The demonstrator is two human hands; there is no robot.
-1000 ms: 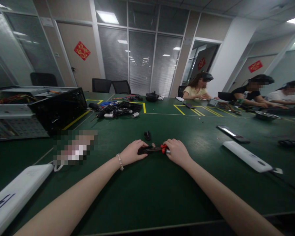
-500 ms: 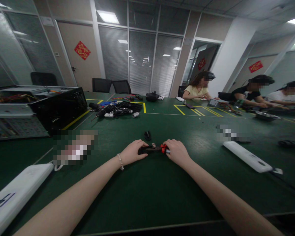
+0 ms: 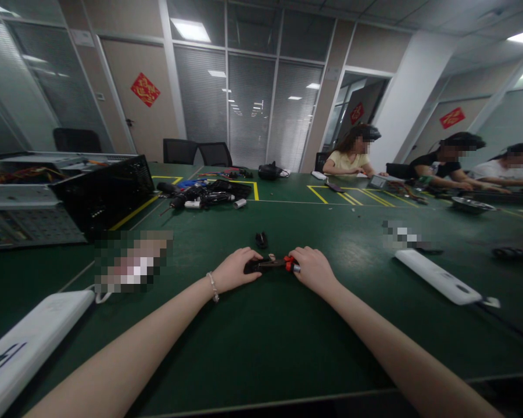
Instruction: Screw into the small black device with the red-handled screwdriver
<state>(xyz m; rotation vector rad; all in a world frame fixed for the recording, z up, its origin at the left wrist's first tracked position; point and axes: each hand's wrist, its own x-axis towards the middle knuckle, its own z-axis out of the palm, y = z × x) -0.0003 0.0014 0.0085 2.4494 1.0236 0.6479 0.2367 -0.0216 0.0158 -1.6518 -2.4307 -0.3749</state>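
Over the green tabletop [image 3: 261, 348], red-handled pliers [image 3: 276, 263] are gripped by the right hand [image 3: 314, 270]; a small black part [image 3: 251, 267] is pinched in the left hand [image 3: 237, 270] by their jaws. Skin could be nipped if the part is allowed to slip.

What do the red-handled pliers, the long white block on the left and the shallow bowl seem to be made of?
Pliers: probably metal at the dark, dull jaws; the bright red handles look like plastic or rubber.
White block: likely plastic, judging by its smooth, rounded, even shell.
Bowl: probably polished metal, from its silvery highlights, though distance leaves this open.
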